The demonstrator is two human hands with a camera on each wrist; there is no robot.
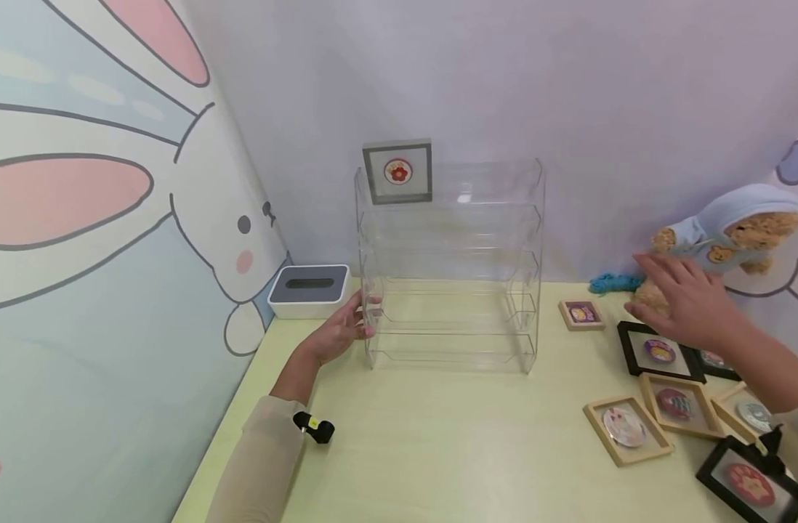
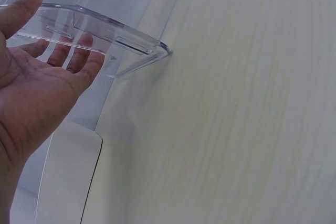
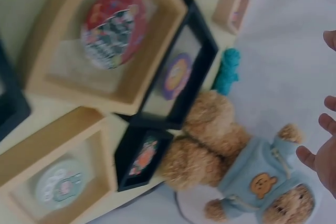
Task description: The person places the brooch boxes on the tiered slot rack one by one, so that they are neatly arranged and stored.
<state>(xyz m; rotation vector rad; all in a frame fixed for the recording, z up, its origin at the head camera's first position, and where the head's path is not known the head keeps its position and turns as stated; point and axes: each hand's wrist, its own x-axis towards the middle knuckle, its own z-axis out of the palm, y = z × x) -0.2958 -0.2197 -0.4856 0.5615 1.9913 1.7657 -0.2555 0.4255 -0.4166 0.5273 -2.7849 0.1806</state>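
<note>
A clear acrylic rack with several tiers stands on the table. My left hand is at its left side, the loosely bent fingers touching the side panel; in the left wrist view the fingertips show through the plastic. A grey square display frame with a red flower badge leans at the left of the top tier. My right hand is raised with fingers spread and nothing in it. It hovers over a black frame and in front of a teddy bear in a light blue hoodie.
More badge frames lie at the right, among them wooden ones and a black one. A small wooden frame sits near a blue yarn bundle. Left of the rack is a white tissue box, close to the rabbit-printed wall cloth.
</note>
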